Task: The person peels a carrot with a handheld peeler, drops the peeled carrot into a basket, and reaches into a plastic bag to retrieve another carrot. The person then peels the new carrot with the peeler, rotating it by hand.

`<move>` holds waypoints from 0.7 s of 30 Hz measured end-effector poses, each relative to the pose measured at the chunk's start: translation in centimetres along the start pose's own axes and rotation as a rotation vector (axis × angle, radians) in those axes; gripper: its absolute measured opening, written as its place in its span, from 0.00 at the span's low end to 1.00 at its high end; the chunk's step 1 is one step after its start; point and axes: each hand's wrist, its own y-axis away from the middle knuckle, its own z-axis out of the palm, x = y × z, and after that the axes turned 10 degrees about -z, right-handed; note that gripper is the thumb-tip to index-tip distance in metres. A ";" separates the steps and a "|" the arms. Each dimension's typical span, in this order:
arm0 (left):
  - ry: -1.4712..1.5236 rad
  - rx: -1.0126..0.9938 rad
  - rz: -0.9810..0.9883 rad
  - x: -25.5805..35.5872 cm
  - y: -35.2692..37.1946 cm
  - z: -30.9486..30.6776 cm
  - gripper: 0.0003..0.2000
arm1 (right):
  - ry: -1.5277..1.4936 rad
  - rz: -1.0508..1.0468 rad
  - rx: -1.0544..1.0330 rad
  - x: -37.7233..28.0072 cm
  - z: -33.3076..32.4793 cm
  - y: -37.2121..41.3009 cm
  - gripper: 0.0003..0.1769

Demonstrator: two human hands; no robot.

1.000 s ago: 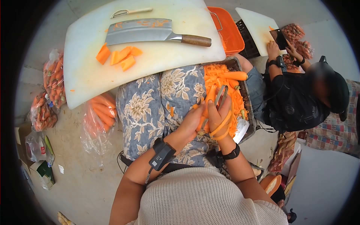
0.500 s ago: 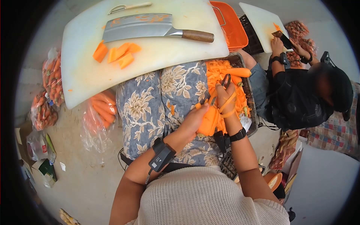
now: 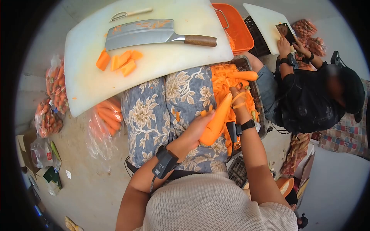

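My left hand (image 3: pixel 199 125) grips a large peeled carrot (image 3: pixel 218 122) by its thick end, and its tip points away from me. Just right of the carrot, my right hand (image 3: pixel 239 101) is closed on a dark-handled peeler, mostly hidden by the fingers. Orange peel strips hang across the back of that hand. Beneath both hands, a dark crate (image 3: pixel 263 115) holds a heap of carrot peel (image 3: pixel 225 73). One whole carrot (image 3: pixel 243 75) lies on top of the heap.
A white cutting board (image 3: pixel 88 84) carries a cleaver (image 3: pixel 142 32), several carrot chunks (image 3: pixel 122 61) and a white-handled peeler (image 3: pixel 131 14). Behind the crate stands an orange bin (image 3: pixel 246 36). Bagged carrots (image 3: pixel 106 115) sit at left. A co-worker (image 3: pixel 308 96) cuts at another board (image 3: pixel 266 23).
The carrot has turned and lifted, so its full length now shows in my left hand. My right hand has drawn slightly away from it. The co-worker's knife has shifted.
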 end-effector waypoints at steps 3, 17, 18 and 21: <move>0.054 -0.075 0.009 -0.1 -0.4 -0.7 0.23 | -0.270 0.161 0.096 2.3 -1.3 0.7 0.12; 0.120 -0.097 0.109 -0.7 -0.2 0.2 0.23 | -0.096 -0.613 -0.149 -5.9 1.3 16.1 0.29; 0.122 -0.096 0.113 -0.7 -0.1 0.3 0.23 | -0.023 -0.732 -0.180 -5.5 1.6 16.1 0.30; 0.028 0.033 0.129 -0.7 -0.1 0.6 0.22 | -0.025 -0.639 -0.147 -5.3 2.1 15.4 0.30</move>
